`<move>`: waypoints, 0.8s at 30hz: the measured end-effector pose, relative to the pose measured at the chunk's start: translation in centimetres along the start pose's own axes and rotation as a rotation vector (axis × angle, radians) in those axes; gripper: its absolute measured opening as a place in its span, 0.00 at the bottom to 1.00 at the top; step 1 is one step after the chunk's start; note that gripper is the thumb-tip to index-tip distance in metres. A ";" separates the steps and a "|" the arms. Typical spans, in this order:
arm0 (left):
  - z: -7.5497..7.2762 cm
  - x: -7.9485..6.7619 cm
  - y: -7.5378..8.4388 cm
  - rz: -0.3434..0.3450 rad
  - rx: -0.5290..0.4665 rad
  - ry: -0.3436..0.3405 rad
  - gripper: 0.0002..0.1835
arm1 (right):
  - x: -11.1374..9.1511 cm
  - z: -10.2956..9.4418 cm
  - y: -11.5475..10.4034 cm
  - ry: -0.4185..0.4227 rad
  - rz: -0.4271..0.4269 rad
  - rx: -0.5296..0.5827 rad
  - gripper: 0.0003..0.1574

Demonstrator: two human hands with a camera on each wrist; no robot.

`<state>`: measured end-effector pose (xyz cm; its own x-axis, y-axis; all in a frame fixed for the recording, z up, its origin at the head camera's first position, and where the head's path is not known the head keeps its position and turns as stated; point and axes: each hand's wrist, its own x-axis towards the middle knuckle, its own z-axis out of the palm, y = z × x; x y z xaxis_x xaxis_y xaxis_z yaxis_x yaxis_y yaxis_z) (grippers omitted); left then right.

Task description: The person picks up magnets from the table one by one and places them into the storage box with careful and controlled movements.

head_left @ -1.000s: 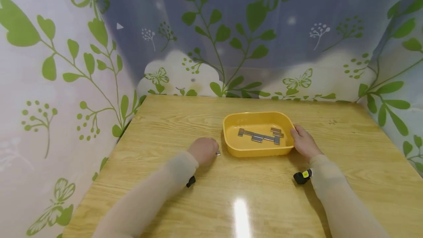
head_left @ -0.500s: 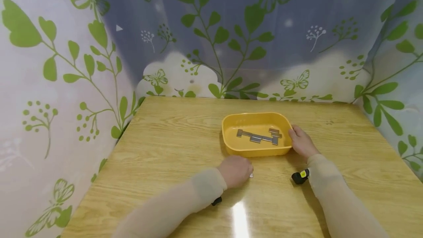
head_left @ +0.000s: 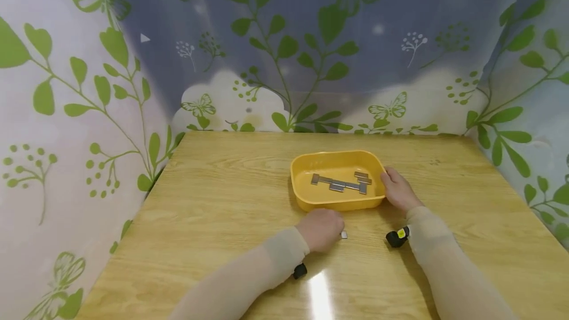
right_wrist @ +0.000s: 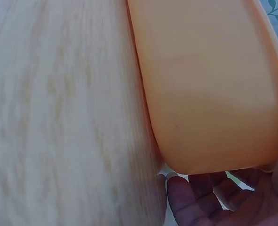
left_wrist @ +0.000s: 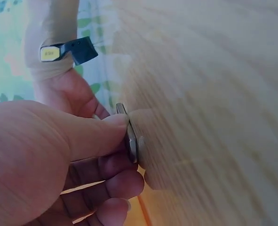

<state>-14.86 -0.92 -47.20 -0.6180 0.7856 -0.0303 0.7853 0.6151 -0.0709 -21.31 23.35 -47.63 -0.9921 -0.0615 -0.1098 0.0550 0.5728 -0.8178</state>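
Note:
My left hand point(head_left: 321, 230) is just in front of the yellow plastic tub point(head_left: 339, 206), low over the table. Its thumb and fingers pinch a small flat silver metal piece point(left_wrist: 127, 136), whose end point(head_left: 344, 235) sticks out past the fingertips in the head view. Inside the tub lie several similar flat rectangular metal pieces point(head_left: 337, 185), joined end to end or side by side in a crooked chain. At the tub's right end, my right hand point(head_left: 399, 191) grips the wall, thumb at the rim and fingers under the outside in the right wrist view.
The wooden table point(head_left: 222, 181) runs back to a curtain point(head_left: 284, 63) printed with leaves and butterflies, which also closes off both sides. Black wrist cameras hang below the left sleeve point(head_left: 300, 271) and the right sleeve point(head_left: 397, 237).
From the tub's left side, my left hand has moved right and nearer, carrying the metal piece to the tub's front. My right hand stays on the tub; the head view has shifted slightly.

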 end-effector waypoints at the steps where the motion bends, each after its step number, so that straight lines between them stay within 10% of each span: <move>1: 0.0 0.0 -0.1 -0.003 -0.011 0.002 0.08 | 0.1 0.1 0.0 0.001 -0.001 0.002 0.36; 13: -0.7 0.0 -0.8 -0.067 -0.223 0.044 0.13 | 0.3 0.1 -0.4 -0.011 0.021 0.028 0.37; 18: -2.9 -1.1 -2.2 -0.114 -0.389 0.183 0.08 | 0.0 -0.3 -0.2 -0.071 0.058 0.131 0.41; 24: -3.9 -2.4 -6.3 -0.343 -0.542 0.439 0.08 | -1.1 -1.2 0.3 -0.137 0.078 0.217 0.44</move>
<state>-18.16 -6.39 -42.76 -0.8473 0.4308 0.3106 0.5311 0.6873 0.4956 -20.30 24.60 -47.10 -0.9602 -0.1424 -0.2401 0.1680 0.3923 -0.9044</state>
